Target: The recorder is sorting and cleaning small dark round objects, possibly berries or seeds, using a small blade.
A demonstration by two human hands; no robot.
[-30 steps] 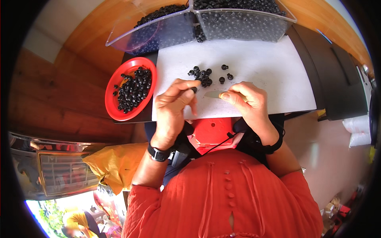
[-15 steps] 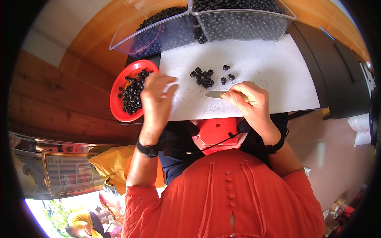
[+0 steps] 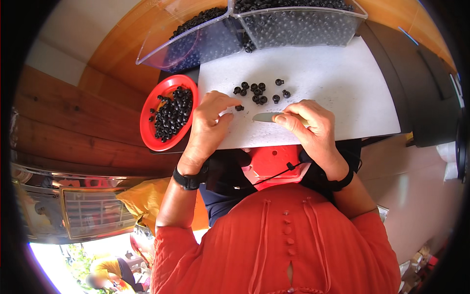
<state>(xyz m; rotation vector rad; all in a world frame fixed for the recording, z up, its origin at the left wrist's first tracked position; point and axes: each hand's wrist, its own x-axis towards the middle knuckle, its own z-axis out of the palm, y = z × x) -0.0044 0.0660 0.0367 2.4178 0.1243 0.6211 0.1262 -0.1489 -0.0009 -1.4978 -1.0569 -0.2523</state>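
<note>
Left hand (image 3: pixel 208 125) sits mid-frame on the white sheet (image 3: pixel 333 83), fingers curled loosely with the tips by one loose bead (image 3: pixel 239 108), not clearly pinching it. Right hand (image 3: pixel 311 125) grips a small blade (image 3: pixel 264 117), tip pointing left toward that bead. More beads (image 3: pixel 259 91) cluster just above, red bowl (image 3: pixel 166 112) at left, clear bins (image 3: pixel 274 24) along the top. My worry: blade close to those left fingertips, one slip could nick them, or flick round beads off the desk (image 3: pixel 391 54).
</note>
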